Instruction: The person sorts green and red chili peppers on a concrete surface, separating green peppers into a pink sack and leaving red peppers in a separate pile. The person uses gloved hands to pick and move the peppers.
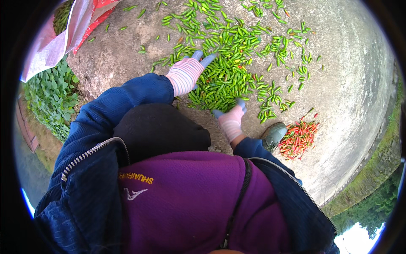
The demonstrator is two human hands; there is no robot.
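Note:
A heap of green chili peppers (pixel 226 73) lies spread over a concrete surface in front of me. My left hand (pixel 190 71), in a striped pink glove with blue-grey fingertips, rests at the heap's left side, fingers spread on the peppers. At the near edge of the heap is my right hand (pixel 231 119) in a similar glove, slightly blurred, its thumb and fingers apart by the peppers. Neither hand shows a pepper gripped, though the undersides are hidden. A smaller pile of red chili peppers (pixel 299 138) sits to the right, beside my boot.
A green boot (pixel 274 136) stands between my right hand and the red pile. At the upper left is a woven plastic sack (pixel 60 44) with green contents. Loose green peppers lie scattered on the concrete (pixel 345 95). Leafy plants (pixel 54 95) grow at the left edge.

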